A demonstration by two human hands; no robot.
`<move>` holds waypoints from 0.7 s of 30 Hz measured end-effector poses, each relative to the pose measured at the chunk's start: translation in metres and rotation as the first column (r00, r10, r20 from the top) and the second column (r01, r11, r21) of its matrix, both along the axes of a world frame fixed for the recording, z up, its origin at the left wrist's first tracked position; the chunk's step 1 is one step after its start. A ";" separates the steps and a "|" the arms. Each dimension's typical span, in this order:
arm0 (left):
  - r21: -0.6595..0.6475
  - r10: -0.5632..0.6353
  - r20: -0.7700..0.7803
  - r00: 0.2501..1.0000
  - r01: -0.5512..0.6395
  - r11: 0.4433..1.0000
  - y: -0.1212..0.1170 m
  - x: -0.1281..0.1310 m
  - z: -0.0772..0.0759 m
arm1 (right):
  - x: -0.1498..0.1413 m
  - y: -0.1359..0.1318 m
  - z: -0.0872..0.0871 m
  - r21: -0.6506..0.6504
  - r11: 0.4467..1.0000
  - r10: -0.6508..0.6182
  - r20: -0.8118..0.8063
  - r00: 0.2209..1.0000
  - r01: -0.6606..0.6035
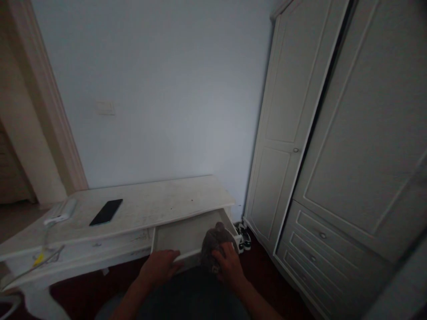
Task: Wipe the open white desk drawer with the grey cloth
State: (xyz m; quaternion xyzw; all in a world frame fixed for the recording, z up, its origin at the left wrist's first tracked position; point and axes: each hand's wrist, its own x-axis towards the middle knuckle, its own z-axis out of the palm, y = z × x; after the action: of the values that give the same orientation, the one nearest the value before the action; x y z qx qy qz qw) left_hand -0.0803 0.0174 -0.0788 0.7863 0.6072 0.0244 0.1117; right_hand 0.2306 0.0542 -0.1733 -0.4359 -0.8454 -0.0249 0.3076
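Pale blue wall [180, 89] rose beyond both sets of fingers, and a white panelled wardrobe [283, 102] stood to their right. Nearer, a worn white counter [150, 202] stretched leftward from just beyond the fingers, its drawer [183, 235] pulled out toward the person.

The right hand [232, 266] had its fingers closed over a grey fuzzy bundle [210, 242], possibly a plush toy or a soft hat, pressing into its near right side. It lay forward and left of those fingers, across the drawer's front right corner, its longer axis running roughly away from the person, a small knob at the far end. Whether it rested on the drawer's front edge could not be told.

The left hand [158, 268], farther from the bundle, had its fingers loosely bent at the drawer front; whether they gripped it was unclear. Beyond them showed the drawer's pale bottom, its right part hidden by the bundle.

Left of the left fingers, a dark phone or tablet [106, 212] lay flat on the counter. Black-and-white sneakers [246, 238] sat beyond the right fingers.
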 end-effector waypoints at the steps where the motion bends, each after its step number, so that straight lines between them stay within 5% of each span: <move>1: 0.002 -0.004 -0.012 1.000 0.004 1.000 0.000 0.000 0.001 | 0.014 0.002 0.005 0.010 0.998 -0.056 -0.048 0.997 0.057; 6: 0.009 -0.035 -0.026 0.999 0.035 0.999 0.001 0.004 0.006 | 0.040 -0.002 0.002 -0.090 0.950 -0.311 -0.333 0.890 0.298; 12: -0.038 -0.038 0.006 0.999 0.039 0.999 0.005 0.003 0.007 | -0.021 -0.024 0.002 -0.275 0.959 -0.146 -0.283 0.948 0.066; 16: -0.038 -0.036 0.022 0.999 0.037 0.999 0.006 0.002 0.005 | -0.018 -0.040 0.050 -0.310 0.941 -0.013 -0.429 0.903 -0.133; 21: -0.026 -0.033 -0.032 0.999 0.033 0.999 0.004 0.007 0.009 | 0.015 -0.044 0.127 -0.261 0.867 0.063 -0.788 0.613 -0.424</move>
State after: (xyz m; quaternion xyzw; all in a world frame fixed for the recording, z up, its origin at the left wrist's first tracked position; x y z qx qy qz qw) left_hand -0.0730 0.0218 -0.0702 0.7951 0.5960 0.0023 0.1122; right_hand 0.2461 0.0106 -0.0459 -0.3387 -0.6747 0.3864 0.5299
